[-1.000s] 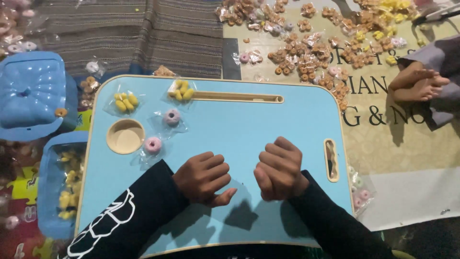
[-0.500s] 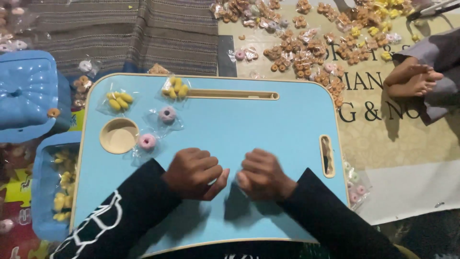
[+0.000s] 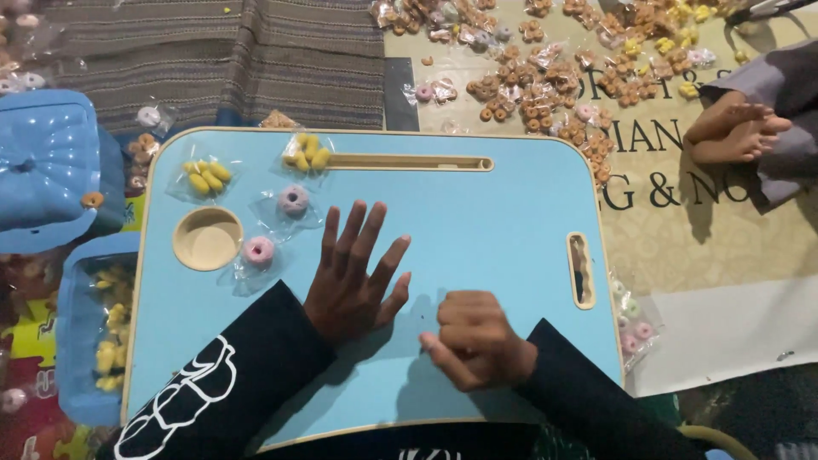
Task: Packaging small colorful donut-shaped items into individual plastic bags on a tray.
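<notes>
My left hand lies flat on the light blue lap table, fingers spread, holding nothing. Just left of its fingertips sit two clear packets, each with a pink ring sweet. Farther back lie two packets of yellow sweets. My right hand rests on the table near the front edge as a loose fist, nothing visible in it. Both arms wear black sleeves.
A round cup recess and a long slot are set in the table. A blue plastic box lid and a blue tub of sweets stand at the left. Many packets litter the mat behind. Another person's bare feet rest at the right.
My left hand has opened from a fist and now lies flat with spread fingers, nearer the pink sweets. My right hand stays closed and has drawn back toward the front edge.
</notes>
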